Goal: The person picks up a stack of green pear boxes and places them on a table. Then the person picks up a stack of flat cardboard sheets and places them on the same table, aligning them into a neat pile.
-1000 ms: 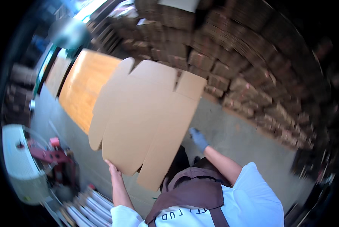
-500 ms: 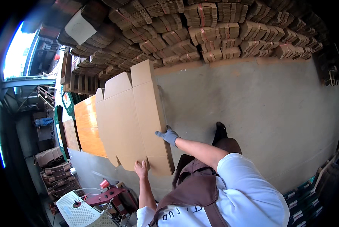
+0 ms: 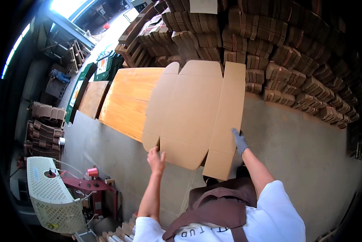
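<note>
Die-cut cardboard blank (image 3: pixel 193 109), one, overlapping the right edge of the bench (image 3: pixel 128 101); gloved right hand (image 3: pixel 240 143) grasping its side; bare left hand (image 3: pixel 156 160) at its near edge, grip unclear from here; best held level.

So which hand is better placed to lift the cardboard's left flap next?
Likely the left hand: it is by that flap, while the gloved right hand is at the opposite edge of the cardboard.

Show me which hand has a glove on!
It's the right hand, by the right edge of the flat cardboard. It wears a grey glove, while the left hand, by the cardboard's lower left, shows bare fingers.
</note>
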Demonstrator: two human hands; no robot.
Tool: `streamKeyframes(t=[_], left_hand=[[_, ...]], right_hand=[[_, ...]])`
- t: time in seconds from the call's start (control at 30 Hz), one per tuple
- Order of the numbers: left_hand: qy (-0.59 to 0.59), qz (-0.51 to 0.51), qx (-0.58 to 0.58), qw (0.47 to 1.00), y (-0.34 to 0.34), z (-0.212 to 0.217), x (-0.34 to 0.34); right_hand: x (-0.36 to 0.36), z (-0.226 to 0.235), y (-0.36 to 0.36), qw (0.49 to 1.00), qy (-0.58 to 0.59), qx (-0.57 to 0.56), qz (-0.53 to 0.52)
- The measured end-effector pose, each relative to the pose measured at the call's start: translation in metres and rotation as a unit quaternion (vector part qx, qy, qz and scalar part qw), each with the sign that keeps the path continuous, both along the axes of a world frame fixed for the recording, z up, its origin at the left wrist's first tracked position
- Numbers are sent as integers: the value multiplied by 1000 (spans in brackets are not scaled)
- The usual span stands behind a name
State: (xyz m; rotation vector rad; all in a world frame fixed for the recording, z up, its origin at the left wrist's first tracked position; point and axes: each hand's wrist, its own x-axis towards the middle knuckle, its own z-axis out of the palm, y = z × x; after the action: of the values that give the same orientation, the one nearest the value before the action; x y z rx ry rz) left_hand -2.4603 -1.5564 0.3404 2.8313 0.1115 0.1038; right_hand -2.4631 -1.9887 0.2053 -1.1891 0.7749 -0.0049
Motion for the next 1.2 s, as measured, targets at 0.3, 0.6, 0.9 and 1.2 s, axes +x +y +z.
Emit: streamKeyframes(t=[0.3,0.6,0.9,1.2], left_hand=[[123,153,-135,971,137,-57,129],[319,230,-301,869,121,-71,147],[326,103,-287,895,118,-79,152],[297,54,-243,922,137,-80,148]], right_hand=[[-8,9,9,990,82,-115,1],[-16,9,-8,992,85,-93,-25],[-38,-18,-28,997,75,-24,16],[-32,18,-11,997,57,54,10]])
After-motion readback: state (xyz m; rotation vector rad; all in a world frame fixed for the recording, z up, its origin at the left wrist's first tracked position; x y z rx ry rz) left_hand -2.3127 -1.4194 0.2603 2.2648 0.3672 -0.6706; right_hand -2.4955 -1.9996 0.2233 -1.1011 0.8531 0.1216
